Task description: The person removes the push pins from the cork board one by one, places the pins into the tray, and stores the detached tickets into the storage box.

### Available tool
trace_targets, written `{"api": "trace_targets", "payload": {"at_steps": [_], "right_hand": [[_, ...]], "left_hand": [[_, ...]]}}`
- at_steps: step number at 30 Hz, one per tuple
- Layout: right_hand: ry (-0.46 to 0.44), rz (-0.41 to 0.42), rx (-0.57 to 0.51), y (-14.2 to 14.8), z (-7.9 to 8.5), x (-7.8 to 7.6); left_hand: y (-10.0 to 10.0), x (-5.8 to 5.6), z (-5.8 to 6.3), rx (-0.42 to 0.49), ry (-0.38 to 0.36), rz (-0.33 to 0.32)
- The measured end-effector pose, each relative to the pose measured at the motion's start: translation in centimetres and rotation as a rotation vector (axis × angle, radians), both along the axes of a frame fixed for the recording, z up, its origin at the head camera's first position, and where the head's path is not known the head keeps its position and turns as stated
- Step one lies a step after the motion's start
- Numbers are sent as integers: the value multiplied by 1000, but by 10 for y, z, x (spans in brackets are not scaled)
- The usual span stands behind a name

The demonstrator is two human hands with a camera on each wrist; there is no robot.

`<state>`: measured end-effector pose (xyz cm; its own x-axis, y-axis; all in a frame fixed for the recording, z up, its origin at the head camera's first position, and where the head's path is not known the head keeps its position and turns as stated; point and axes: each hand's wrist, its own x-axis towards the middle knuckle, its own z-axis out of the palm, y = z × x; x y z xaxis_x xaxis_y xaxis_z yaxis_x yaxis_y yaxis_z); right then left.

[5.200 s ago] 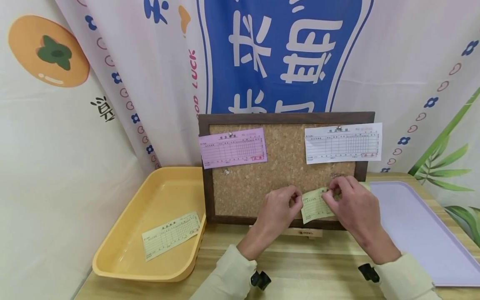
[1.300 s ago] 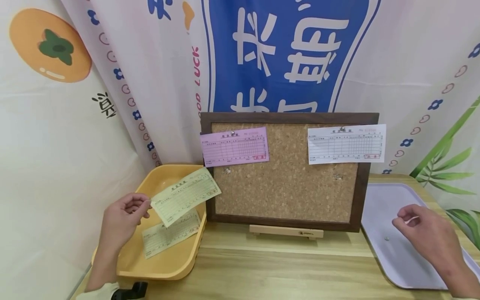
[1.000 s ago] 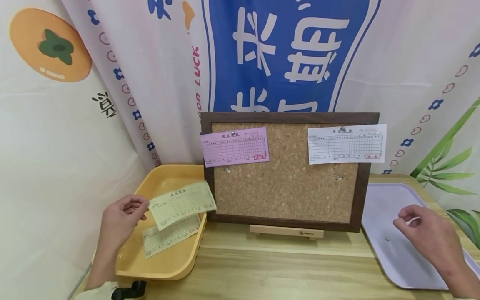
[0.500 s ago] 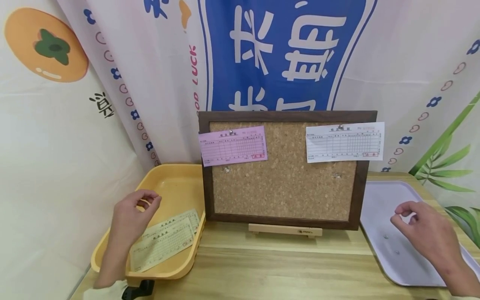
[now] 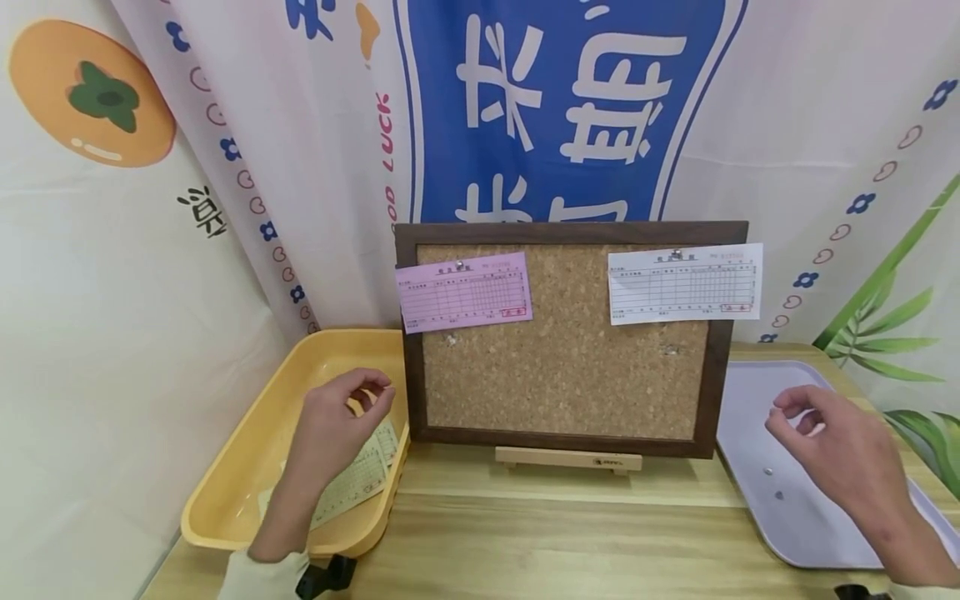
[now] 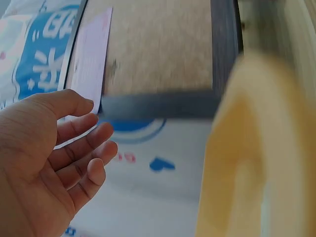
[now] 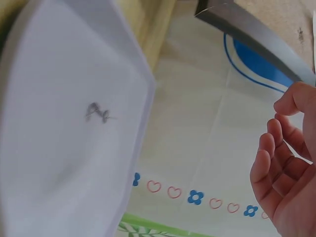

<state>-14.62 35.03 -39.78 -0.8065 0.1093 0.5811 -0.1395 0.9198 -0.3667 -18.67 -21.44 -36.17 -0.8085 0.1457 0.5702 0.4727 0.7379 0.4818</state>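
Note:
My left hand (image 5: pixel 341 429) hovers over the yellow basin (image 5: pixel 213 492), fingers loosely curled with nothing between them, as the left wrist view also shows. Under that forearm two yellow-green receipt slips (image 5: pixel 360 483) lie overlapping in the basin, partly hidden. On the right, my right hand (image 5: pixel 847 454) is held above the lilac tray (image 5: pixel 817 537), its loosely bent fingers holding nothing. Two small pushpins (image 5: pixel 778 495) lie on the tray; the right wrist view shows these pushpins (image 7: pixel 97 112) side by side.
Between the hands stands a framed cork board (image 5: pixel 570 367) on a wooden stand (image 5: pixel 568 459). A pink slip (image 5: pixel 465 292) and a white slip (image 5: pixel 686 285) are pinned near its top corners. Small clear pins (image 5: pixel 452 340) are stuck lower down. A printed curtain (image 5: pixel 780 108) hangs behind.
The yellow-green slip came off the board and the left hand let it fall into the basin. A second pushpin appeared on the tray below the right hand. The left hand then moved rightward.

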Motion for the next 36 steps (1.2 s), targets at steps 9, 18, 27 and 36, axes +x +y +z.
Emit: {"api": "trace_targets", "payload": {"at_steps": [9, 18, 27, 36], "right_hand": [[99, 29, -23, -13, 11, -1], [180, 133, -56, -39, 19, -9], [221, 144, -66, -57, 27, -16], [244, 170, -65, -73, 45, -21]], "left_hand": [[49, -3, 2, -4, 19, -116], [100, -10, 3, 33, 66, -251], [147, -13, 4, 56, 35, -308], [191, -21, 10, -27, 15, -369]]}}
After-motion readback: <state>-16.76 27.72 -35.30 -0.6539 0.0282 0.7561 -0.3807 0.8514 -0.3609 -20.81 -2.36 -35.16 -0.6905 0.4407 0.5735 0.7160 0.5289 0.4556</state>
